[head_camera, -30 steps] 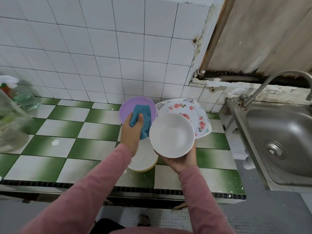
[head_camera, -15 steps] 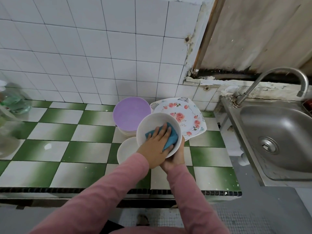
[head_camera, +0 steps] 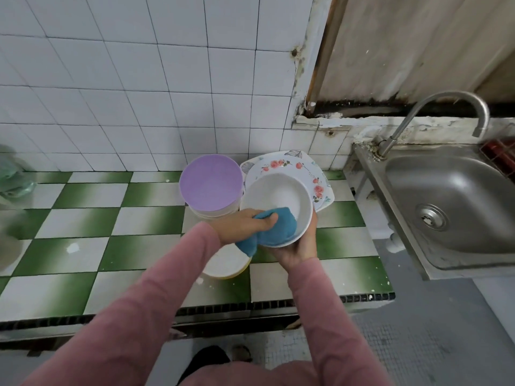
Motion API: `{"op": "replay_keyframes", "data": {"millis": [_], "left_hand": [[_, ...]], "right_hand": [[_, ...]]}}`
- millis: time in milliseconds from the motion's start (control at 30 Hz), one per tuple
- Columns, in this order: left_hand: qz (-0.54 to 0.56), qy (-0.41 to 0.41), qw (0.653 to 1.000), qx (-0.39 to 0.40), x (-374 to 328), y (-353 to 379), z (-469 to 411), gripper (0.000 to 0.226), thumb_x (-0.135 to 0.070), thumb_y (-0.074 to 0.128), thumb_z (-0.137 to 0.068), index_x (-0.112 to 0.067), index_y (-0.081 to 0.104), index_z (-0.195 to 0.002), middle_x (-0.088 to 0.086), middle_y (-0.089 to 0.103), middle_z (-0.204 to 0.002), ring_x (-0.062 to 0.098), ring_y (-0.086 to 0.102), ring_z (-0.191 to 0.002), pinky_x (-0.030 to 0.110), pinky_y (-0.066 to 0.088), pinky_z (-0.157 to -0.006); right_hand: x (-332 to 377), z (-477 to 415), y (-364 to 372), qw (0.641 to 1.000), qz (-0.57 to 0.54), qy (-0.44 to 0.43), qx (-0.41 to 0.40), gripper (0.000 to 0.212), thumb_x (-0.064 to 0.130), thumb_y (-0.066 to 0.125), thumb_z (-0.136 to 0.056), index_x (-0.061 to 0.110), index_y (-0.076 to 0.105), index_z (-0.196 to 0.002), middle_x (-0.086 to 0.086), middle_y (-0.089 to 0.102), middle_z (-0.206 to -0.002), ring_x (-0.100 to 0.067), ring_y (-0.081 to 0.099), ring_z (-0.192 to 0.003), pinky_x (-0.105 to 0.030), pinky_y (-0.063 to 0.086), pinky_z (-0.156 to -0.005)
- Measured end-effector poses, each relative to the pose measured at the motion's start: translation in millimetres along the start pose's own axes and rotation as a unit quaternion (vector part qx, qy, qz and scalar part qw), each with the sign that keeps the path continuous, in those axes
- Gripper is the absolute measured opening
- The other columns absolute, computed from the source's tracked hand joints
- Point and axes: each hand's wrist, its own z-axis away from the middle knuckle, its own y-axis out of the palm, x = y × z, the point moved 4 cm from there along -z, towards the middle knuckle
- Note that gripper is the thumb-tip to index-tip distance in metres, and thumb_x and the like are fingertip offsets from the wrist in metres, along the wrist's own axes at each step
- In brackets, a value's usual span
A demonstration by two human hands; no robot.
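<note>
Our left hand has slid the blue cloth from the middle of the white bowl down to its near edge. Now the fingers are curled tight round the cloth. Part of the cloth lies inside the bowl and part hangs over the rim. Our right hand holds the bowl from below, with its fingers bent up round the right side. The bowl is up in the air, tipped toward us. Just behind it is a plate with pink flowers. A purple plate sits on a stack just to the left. Under our left arm a white dish rests on the green and white counter. Off to the right we see the metal sink and its bent tap.
</note>
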Motion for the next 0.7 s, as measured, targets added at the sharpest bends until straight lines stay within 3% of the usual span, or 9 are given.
{"op": "replay_keyframes", "data": {"millis": [67,133,267,400,467,533,600,633,700], "left_hand": [[0.094,0.004,0.994,-0.058,3,-6,1,0.051,-0.054,0.050,-0.091,-0.019,0.058,-0.127,0.002,0.065,-0.115,0.018,0.061,-0.103,0.034,0.048,-0.098],[0.169,0.014,0.979,-0.117,6,-10,0,0.042,-0.052,0.050,-0.094,-0.020,0.059,-0.121,0.001,0.066,-0.109,0.020,0.063,-0.100,0.038,0.050,-0.099],[0.351,0.005,0.925,-0.147,9,-12,-2,0.024,-0.039,0.053,-0.098,-0.021,0.060,-0.113,0.002,0.068,-0.104,0.026,0.066,-0.099,0.046,0.051,-0.099],[0.444,-0.004,0.892,-0.087,12,1,-3,0.040,-0.033,0.054,-0.099,-0.013,0.054,-0.134,0.007,0.070,-0.117,0.028,0.067,-0.106,0.045,0.052,-0.097],[0.478,-0.002,0.878,-0.040,11,8,-3,0.037,-0.028,0.048,-0.100,-0.009,0.057,-0.131,0.009,0.071,-0.114,0.027,0.068,-0.101,0.042,0.057,-0.086],[0.516,-0.007,0.856,0.032,6,20,-3,0.027,-0.020,0.042,-0.092,-0.009,0.066,-0.100,0.009,0.071,-0.093,0.026,0.067,-0.086,0.036,0.056,-0.070],[0.549,-0.033,0.830,0.096,1,32,-8,0.031,-0.012,0.035,-0.085,-0.017,0.057,-0.063,0.005,0.061,-0.070,0.022,0.061,-0.077,0.030,0.050,-0.070],[0.542,-0.041,0.831,0.121,-2,38,-10,0.041,-0.009,0.028,-0.086,-0.017,0.059,-0.060,0.004,0.061,-0.069,0.020,0.062,-0.078,0.028,0.052,-0.073],[0.541,-0.040,0.821,0.178,-13,52,-6,0.039,-0.010,0.029,-0.086,-0.005,0.068,-0.093,0.011,0.070,-0.097,0.024,0.065,-0.102,0.039,0.053,-0.092]], "right_hand": [[2,4,-3,1.000,-0.020,0.006,-0.007,0.070,0.067,0.053,-0.088,0.016,0.060,-0.135,-0.017,0.066,-0.125,-0.038,0.063,-0.111,-0.053,0.053,-0.093],[1,9,-14,0.999,-0.027,-0.003,-0.032,0.073,0.067,0.062,-0.082,0.020,0.058,-0.138,-0.018,0.062,-0.134,-0.042,0.058,-0.122,-0.061,0.045,-0.101],[1,27,-35,0.995,-0.049,-0.052,-0.075,0.070,0.067,0.065,-0.079,0.024,0.061,-0.134,-0.019,0.061,-0.135,-0.046,0.057,-0.123,-0.068,0.037,-0.105],[9,62,-45,0.981,-0.085,-0.129,-0.113,0.069,0.067,0.060,-0.084,0.024,0.056,-0.137,-0.021,0.059,-0.134,-0.047,0.057,-0.121,-0.072,0.038,-0.100],[12,77,-47,0.978,-0.075,-0.149,-0.122,0.073,0.068,0.062,-0.080,0.025,0.056,-0.138,-0.020,0.058,-0.136,-0.047,0.057,-0.121,-0.072,0.040,-0.099],[14,96,-51,0.971,-0.069,-0.176,-0.146,0.084,0.069,0.072,-0.067,0.026,0.057,-0.137,-0.019,0.057,-0.138,-0.047,0.058,-0.120,-0.071,0.044,-0.095],[15,116,-56,0.962,-0.076,-0.205,-0.164,0.093,0.067,0.080,-0.057,0.025,0.057,-0.137,-0.019,0.056,-0.139,-0.047,0.057,-0.121,-0.072,0.045,-0.094],[16,126,-58,0.958,-0.084,-0.218,-0.165,0.095,0.067,0.082,-0.055,0.026,0.057,-0.137,-0.019,0.055,-0.140,-0.047,0.057,-0.122,-0.072,0.046,-0.092],[18,147,-65,0.949,-0.098,-0.245,-0.174,0.092,0.069,0.078,-0.060,0.027,0.056,-0.139,-0.018,0.055,-0.141,-0.045,0.057,-0.122,-0.065,0.053,-0.085]]}}
